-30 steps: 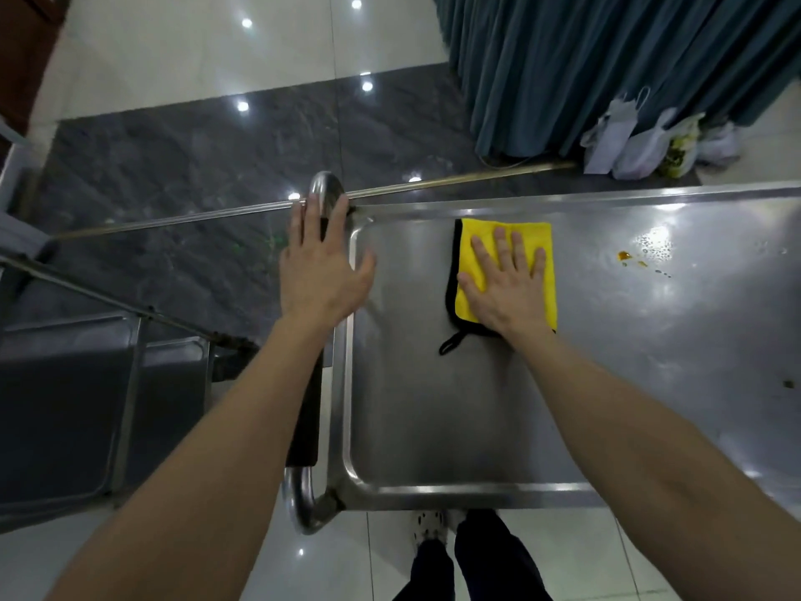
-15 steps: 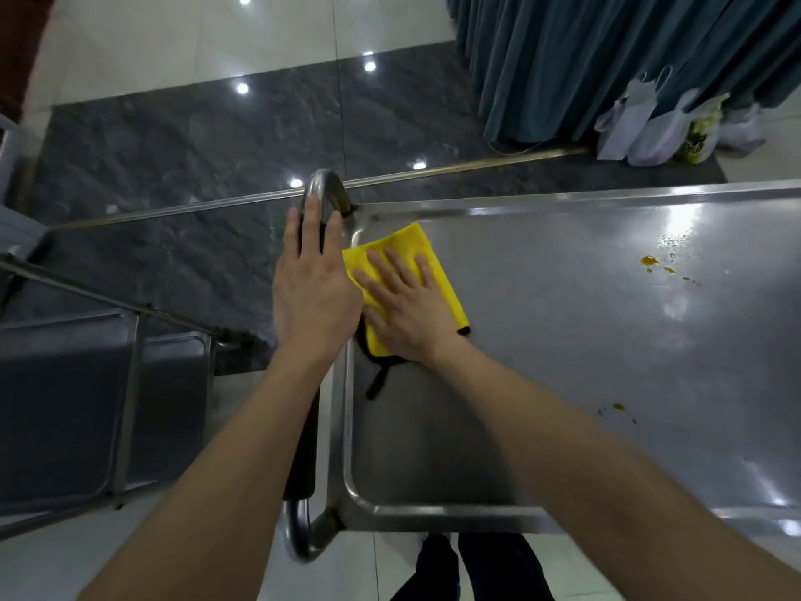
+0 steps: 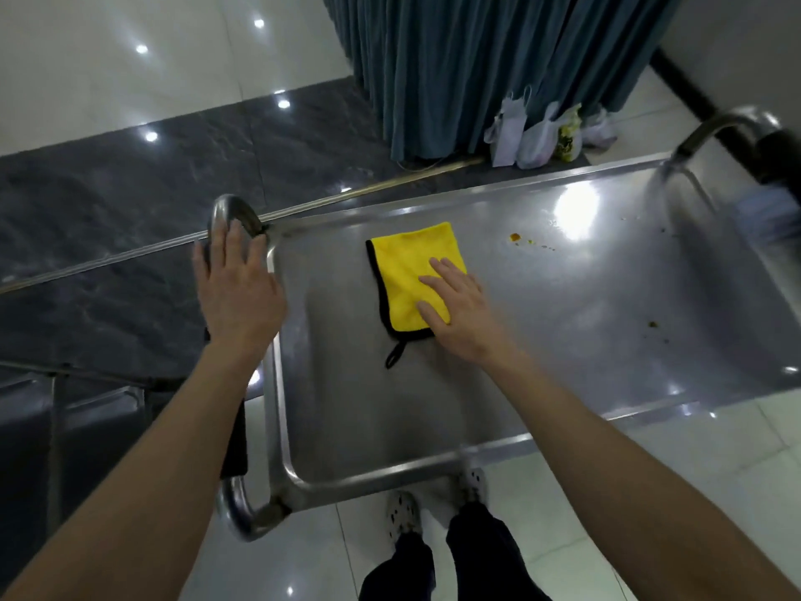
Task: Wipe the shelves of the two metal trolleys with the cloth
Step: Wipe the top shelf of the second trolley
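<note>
Cloth (image 3: 409, 281): yellow, edged in black, spread flat on trolley's top shelf (image 3: 563, 340), toward 10 o'clock of that shelf, short of the rim. Black loop (image 3: 394, 360) trailing from its 6 o'clock corner onto bare steel.

Right hand (image 3: 463, 312): flat, fingers straight and slightly spread, pressing down on cloth's 4 o'clock corner. Fingertips on the yellow pile, heel of palm past cloth's edge.

Left hand (image 3: 236, 292): at 9 o'clock of cloth, well apart from it, likewise flat with straight fingers. Laid over handle (image 3: 229, 210) at shelf's end, fingertips reaching the bend of the tube. Contact of palm with the bar underneath: cannot tell.

Orange stain (image 3: 514, 237) at 2 o'clock of cloth, small drops just beside it. Dark specks (image 3: 652, 325) at 3 o'clock, well apart from cloth. Bright glare on steel toward shelf's 1 o'clock.

Second trolley (image 3: 86, 422) at 8 o'clock of view, just beside the first, in shadow. Second handle (image 3: 728, 123) at shelf's other end, 2 o'clock of view. Curtain (image 3: 477, 67) at 12 o'clock, bags (image 3: 537, 136) on floor at its foot. Shoes (image 3: 403, 514) at 6 o'clock, by shelf's near rim.
</note>
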A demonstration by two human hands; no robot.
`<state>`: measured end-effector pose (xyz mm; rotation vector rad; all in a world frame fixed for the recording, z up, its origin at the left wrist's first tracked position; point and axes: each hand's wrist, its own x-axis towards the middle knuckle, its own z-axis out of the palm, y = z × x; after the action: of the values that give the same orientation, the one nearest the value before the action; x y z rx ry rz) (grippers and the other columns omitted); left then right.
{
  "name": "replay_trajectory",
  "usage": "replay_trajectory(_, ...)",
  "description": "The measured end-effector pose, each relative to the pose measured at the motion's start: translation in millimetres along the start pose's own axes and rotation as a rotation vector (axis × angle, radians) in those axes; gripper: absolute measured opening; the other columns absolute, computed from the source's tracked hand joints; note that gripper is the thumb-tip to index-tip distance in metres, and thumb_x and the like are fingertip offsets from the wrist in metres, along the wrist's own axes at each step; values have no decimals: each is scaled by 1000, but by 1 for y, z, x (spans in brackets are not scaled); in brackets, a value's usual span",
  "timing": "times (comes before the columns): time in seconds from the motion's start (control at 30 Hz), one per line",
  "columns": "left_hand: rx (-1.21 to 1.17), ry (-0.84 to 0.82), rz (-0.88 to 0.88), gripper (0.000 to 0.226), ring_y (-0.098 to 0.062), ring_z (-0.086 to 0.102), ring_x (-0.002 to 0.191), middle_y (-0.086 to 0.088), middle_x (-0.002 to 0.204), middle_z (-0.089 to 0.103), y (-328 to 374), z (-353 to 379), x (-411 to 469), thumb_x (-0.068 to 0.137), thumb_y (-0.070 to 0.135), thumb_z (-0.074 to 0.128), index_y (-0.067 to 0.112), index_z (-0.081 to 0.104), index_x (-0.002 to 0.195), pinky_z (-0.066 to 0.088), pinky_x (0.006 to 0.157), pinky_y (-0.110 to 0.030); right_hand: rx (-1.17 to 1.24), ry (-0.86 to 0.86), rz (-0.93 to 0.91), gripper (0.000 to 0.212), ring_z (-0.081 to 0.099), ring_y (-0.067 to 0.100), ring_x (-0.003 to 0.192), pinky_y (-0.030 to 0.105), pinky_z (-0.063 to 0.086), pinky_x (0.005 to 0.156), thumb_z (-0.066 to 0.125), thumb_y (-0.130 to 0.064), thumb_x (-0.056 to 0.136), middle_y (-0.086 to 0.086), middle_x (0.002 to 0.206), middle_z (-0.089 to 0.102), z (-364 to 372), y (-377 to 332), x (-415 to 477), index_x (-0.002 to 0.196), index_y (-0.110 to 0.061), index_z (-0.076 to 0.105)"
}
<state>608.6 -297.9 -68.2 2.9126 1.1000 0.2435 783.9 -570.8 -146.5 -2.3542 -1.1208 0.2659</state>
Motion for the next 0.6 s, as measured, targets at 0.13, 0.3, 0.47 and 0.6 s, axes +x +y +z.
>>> replay_trajectory(0.13,-187,-133,119,51,-43,44,149,-24,154,53,77,9,-7,98,23,58,3,60,145,32,125,-52,-2,105,121,47,42,27,153,57,34,123,62,-34,105,9,162,51,-19,49,-83,145,-10,63)
replay_trajectory(0.3,-308,-290,167,59,-35,24,164,-18,173,35,184,56,-18,106,47,60,18,53,157,20,132,-50,-184,90,178,63,17,17,164,55,20,131,37,-55,111,1,175,28,-39,122,-154,160,-17,43)
replay_trajectory(0.47,-177,-300,32,85,-35,-5,169,-12,183,1,230,111,-8,100,78,43,36,24,171,0,134,-62,-309,61,50,74,7,26,166,63,7,131,39,-59,108,3,180,8,-46,167,-173,169,-18,25)
replay_trajectory(0.6,-105,-319,-51,95,-36,-12,168,-10,182,-10,237,140,-3,93,92,19,42,4,173,-10,131,-67,-254,86,-38,80,10,29,166,64,8,131,42,-58,106,7,179,9,-36,187,-182,170,-15,21)
